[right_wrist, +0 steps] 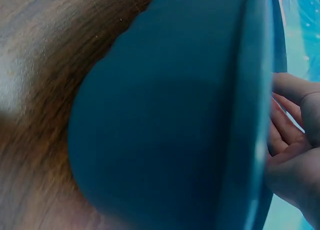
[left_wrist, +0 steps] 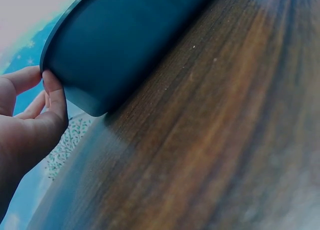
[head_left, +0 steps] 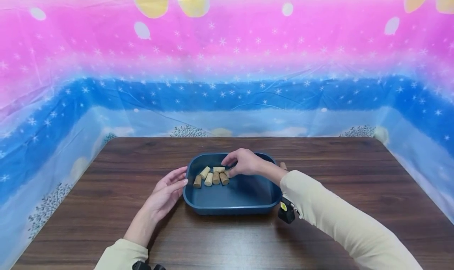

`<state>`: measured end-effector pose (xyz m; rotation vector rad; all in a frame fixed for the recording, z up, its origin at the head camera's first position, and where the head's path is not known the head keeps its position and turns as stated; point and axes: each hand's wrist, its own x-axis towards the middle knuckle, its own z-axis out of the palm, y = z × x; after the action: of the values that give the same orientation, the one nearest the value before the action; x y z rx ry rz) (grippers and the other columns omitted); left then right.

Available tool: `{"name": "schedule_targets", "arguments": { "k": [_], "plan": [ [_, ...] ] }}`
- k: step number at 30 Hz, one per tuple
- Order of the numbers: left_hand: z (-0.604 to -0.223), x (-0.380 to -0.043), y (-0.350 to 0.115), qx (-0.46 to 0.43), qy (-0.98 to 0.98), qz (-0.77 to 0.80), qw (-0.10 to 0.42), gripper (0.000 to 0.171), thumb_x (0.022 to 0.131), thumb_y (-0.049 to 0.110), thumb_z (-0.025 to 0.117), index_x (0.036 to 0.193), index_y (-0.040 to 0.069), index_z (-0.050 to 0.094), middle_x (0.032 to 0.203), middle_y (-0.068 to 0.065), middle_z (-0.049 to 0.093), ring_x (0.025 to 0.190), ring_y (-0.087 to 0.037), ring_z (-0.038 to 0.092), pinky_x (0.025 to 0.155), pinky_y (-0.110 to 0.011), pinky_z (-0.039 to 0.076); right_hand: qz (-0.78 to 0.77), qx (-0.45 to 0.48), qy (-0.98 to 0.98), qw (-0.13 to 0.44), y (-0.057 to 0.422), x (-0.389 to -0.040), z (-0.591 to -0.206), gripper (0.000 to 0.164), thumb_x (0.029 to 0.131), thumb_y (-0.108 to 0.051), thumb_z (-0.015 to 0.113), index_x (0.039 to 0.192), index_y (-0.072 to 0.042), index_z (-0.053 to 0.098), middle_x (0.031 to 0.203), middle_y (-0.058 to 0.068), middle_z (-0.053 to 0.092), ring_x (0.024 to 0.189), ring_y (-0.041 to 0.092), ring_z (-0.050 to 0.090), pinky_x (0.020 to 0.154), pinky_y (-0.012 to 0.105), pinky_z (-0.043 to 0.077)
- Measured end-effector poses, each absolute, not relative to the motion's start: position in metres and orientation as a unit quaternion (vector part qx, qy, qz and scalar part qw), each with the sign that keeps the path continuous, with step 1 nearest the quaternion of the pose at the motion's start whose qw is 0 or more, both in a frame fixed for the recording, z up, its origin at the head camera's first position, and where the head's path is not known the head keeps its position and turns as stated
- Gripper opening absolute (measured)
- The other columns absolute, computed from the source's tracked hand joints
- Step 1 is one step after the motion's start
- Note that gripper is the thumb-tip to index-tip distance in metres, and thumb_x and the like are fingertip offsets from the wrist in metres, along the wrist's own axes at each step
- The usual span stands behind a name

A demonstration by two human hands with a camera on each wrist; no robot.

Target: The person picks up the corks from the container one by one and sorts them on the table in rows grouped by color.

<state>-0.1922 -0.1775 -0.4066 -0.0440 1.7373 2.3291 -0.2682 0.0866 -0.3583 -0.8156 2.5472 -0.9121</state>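
A dark blue rectangular bin (head_left: 230, 211) stands on the table, with several corks (head_left: 216, 178) grouped in its left part, some pale and some darker brown. My left hand (head_left: 166, 191) is at the bin's left end. Its thumb and fingertips touch the rim there, as the left wrist view shows close up. Reaching over the bin from the right, my right hand (head_left: 244, 162) has its index finger and thumb apart, the thumb tip right at the rightmost cork. In the right wrist view the bin's wall (right_wrist: 160, 105) hides the fingertips of that hand.
Another cork (head_left: 283, 166) lies on the wooden table (head_left: 220, 238) just beyond the bin's right end, partly behind the right forearm. A patterned pink and blue cloth (head_left: 227, 84) hangs around the back and sides of the table.
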Motion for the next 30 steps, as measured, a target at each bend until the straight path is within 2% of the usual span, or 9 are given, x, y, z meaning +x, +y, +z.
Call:
{"name": "schedule_targets", "arguments": {
  "k": [15, 23, 30],
  "plan": [
    [-0.410, -0.194, -0.178, -0.005, 0.594, 0.796, 0.118, 0.053, 0.096, 0.000, 0.054, 0.145, -0.004, 0.033, 0.124, -0.011, 0.047, 0.106, -0.015, 0.054, 0.093, -0.025, 0.047, -0.301, -0.282, 0.897, 0.161, 0.073, -0.266, -0.370, 0.030, 0.082, -0.005, 0.076, 0.111, -0.006, 0.071, 0.108, 0.004, 0.068, 0.104, 0.020, 0.060, 0.087, 0.033, 0.050],
    [-0.409, -0.193, -0.178, -0.007, 0.588, 0.801, 0.114, 0.052, 0.095, -0.003, 0.052, 0.143, -0.006, 0.034, 0.119, -0.009, 0.049, 0.104, -0.014, 0.055, 0.089, -0.023, 0.048, -0.282, -0.271, 0.907, 0.159, 0.071, -0.264, -0.381, 0.031, 0.079, -0.004, 0.079, 0.108, -0.009, 0.072, 0.106, 0.001, 0.066, 0.094, 0.015, 0.058, 0.084, 0.032, 0.050],
    [-0.408, -0.193, -0.178, -0.004, 0.584, 0.804, 0.110, 0.051, 0.095, -0.004, 0.052, 0.143, -0.007, 0.034, 0.118, -0.009, 0.049, 0.102, -0.013, 0.055, 0.088, -0.022, 0.048, -0.290, -0.264, 0.908, 0.148, 0.071, -0.266, -0.387, 0.032, 0.078, -0.004, 0.080, 0.108, -0.010, 0.072, 0.106, 0.001, 0.067, 0.097, 0.016, 0.059, 0.085, 0.033, 0.051]
  ]
}}
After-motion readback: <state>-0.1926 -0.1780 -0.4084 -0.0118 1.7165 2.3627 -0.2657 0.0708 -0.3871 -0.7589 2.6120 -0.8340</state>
